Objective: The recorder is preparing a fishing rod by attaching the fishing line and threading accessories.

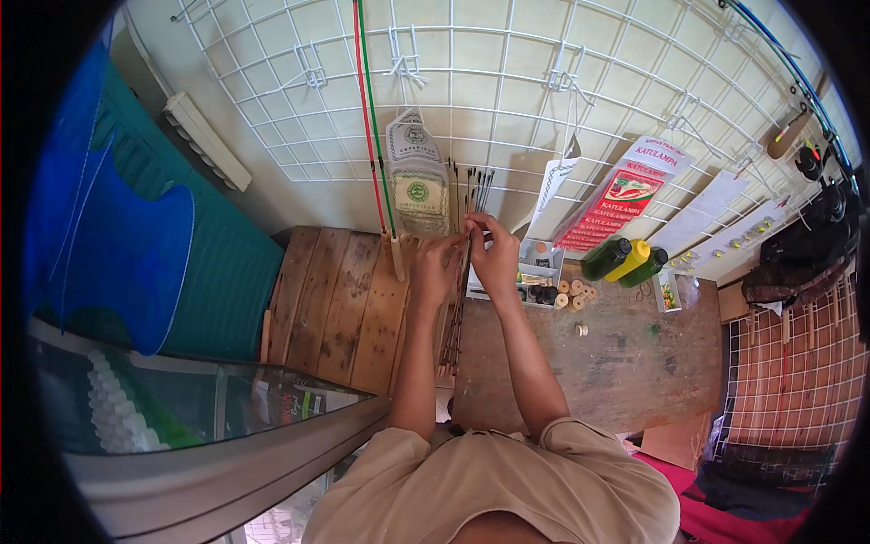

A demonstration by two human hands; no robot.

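A: Entry, head view. Both hands meet at the centre of the frame, just above the desk (625, 363). Left hand (438, 265) is closed around a bundle of thin dark rods (456, 308); right hand (497, 254) pinches the same bundle near its top.

B: Where do the rods lie?

A: They run from the fingers down the middle of the frame toward the body, lower ends over the seam between the plank section (340, 308) on the left and the worn brown top on the right. More rod tips (478, 186) stand up behind the hands, against the white wire grid (507, 82).

B: Step in hand?

A: My judgement: sorting or aligning the bundle, one rod being picked out at the top. The next move would call for a fine pinch from the right hand while the left keeps the rest from fanning.

B: Surface and room?

A: Wood, scuffed, stained. Right of centre: green and yellow bottles (625, 258) lying together, small round spools (573, 295), a small compartment tray (536, 272). Hanging packets (417, 177) on the grid; red and green rods (367, 109) are upright at upper centre. Blue and teal sheeting (136, 227) is at left, and a glass counter (181, 408) at lower left.
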